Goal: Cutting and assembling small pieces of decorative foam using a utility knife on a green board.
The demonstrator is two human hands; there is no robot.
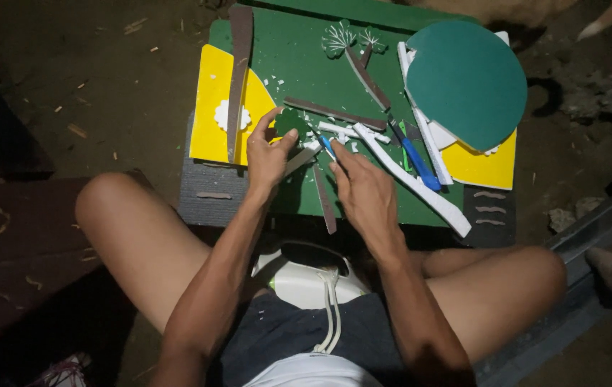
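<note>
Green foam sheet (284, 64), matte and flat, serves as our work surface; it lies on a grey ribbed mat (202, 190) on the ground. Our left hand (266, 154) pinches a small dark green rounded foam piece (290, 120) between thumb and fingers, just above the sheet's near-left part. Our right hand (363, 190) is closed around a thin blue-tipped cutter (324, 143), its point close to the pinched piece. Between both hands lies a narrow brown strip (324, 201), with more brown strips (335, 113) higher up. A long white foam strip (413, 183) runs diagonally at right, beside a blue pen-shaped tool (415, 161). A large teal disc (467, 82) overlaps a yellow sheet (481, 168); another yellow panel (213, 107) carries a white flower cutout (221, 115). White tree-shaped cutouts (340, 37) sit near the top edge.
</note>
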